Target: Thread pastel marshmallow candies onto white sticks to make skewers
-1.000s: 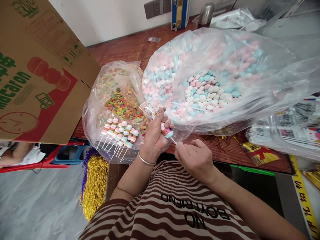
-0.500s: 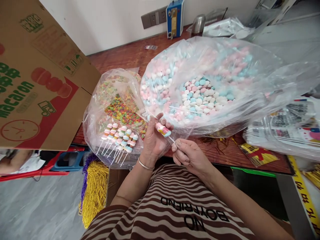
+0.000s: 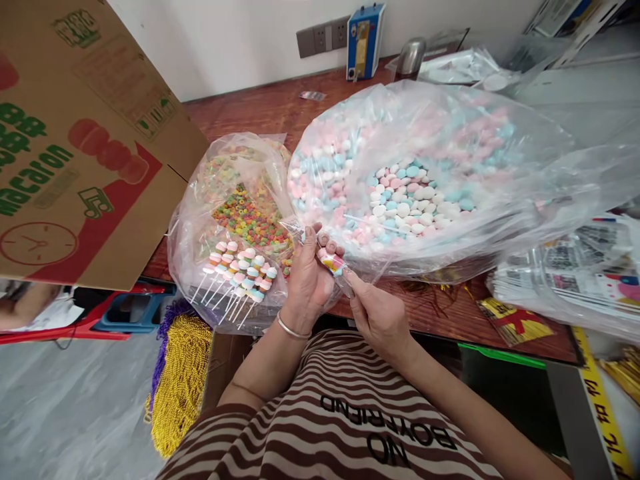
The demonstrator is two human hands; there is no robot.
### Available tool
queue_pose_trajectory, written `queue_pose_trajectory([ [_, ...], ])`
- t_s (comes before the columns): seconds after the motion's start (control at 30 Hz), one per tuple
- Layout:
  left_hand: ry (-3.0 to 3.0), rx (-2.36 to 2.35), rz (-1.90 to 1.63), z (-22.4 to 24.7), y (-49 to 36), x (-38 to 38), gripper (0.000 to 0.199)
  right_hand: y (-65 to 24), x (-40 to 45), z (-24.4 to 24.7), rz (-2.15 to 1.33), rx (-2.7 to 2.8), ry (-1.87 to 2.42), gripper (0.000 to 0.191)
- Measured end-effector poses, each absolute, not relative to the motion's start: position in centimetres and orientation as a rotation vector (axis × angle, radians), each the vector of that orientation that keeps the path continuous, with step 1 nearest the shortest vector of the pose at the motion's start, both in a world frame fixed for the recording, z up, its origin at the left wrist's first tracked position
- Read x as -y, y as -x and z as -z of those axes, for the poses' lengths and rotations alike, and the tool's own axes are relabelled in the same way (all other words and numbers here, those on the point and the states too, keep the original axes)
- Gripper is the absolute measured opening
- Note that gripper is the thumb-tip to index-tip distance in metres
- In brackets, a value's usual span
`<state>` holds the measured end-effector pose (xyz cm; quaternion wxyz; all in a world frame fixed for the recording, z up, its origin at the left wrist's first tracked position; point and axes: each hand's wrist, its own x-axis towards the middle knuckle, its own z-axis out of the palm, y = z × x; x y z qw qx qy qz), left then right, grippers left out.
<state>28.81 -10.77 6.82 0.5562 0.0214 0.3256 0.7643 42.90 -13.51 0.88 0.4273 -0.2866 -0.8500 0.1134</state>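
Note:
A candy skewer in a clear printed wrapper [image 3: 332,262] lies across my left hand [image 3: 309,280], whose fingers curl round its upper end. My right hand [image 3: 379,311] pinches the wrapper near the skewer's lower end. To the left, several candy skewers with white sticks [image 3: 247,275] rest on a clear plastic bag. Small coloured ring candies [image 3: 249,215] fill the open part of that bag. Beyond my hands is a large clear bag of pink, white and blue candies [image 3: 407,200].
A large cardboard box [image 3: 75,167] stands at the left. At the right lies a stack of printed plastic wrappers [image 3: 580,260], beside a gold packet [image 3: 517,321]. A blue device [image 3: 364,41] stands by the wall. Gold bead strings [image 3: 183,383] hang below the table's left edge.
My right hand has moved from the bare stick up to the wrapper's lower end, closer to my left hand. The view has shifted slightly.

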Motion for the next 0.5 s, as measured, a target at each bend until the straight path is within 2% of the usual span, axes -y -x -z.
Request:
queue_pose_trajectory([
  [0.1, -0.011, -0.769, -1.797, -7.2, -29.0, 10.9, 0.014, -43.1, 13.4, -1.0, -0.200, 2.145, 0.703, 0.048],
  [0.2, -0.052, -0.786, -1.771, -7.3, -29.4, 11.1, 0.015, -43.1, 13.2, -1.3, -0.277, 2.172, 0.698, 0.044],
  [0.33, -0.141, -0.850, -1.710, -6.8, -30.6, 11.8, 0.019, -43.0, 13.2, -1.4, -0.463, 2.188, 0.660, 0.050],
  [0.5, -0.132, -0.864, -1.733, -6.0, -31.7, 12.1, 0.020, -42.7, 13.4, -0.9, -0.427, 2.169, 0.734, 0.052],
])
